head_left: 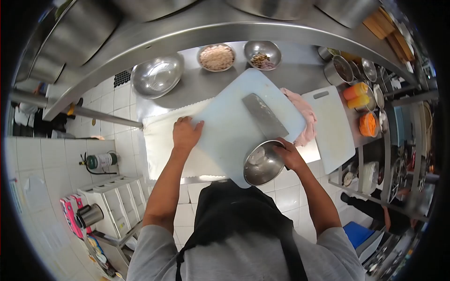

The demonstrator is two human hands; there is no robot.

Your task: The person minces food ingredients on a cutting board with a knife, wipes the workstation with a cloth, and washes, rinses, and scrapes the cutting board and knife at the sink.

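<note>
My left hand [187,135] lies on the left edge of a pale blue cutting board [220,119], its fingers spread a little. With my right hand [287,153] I hold the rim of a small steel bowl [263,164], which is tilted over the board's near corner. A cleaver blade [265,115] rests flat on the board; its handle is hidden behind the bowl and my right hand. The board sits turned at an angle on a white cloth [164,140]. Beside its right edge is a pink cloth [302,117].
Behind the board stand a large steel bowl [157,75], a bowl of pale chopped food [216,57] and a bowl of mixed pieces [262,55]. A second white board [332,131] and squeeze bottles [356,95] are at right. A steel shelf [211,33] crosses overhead.
</note>
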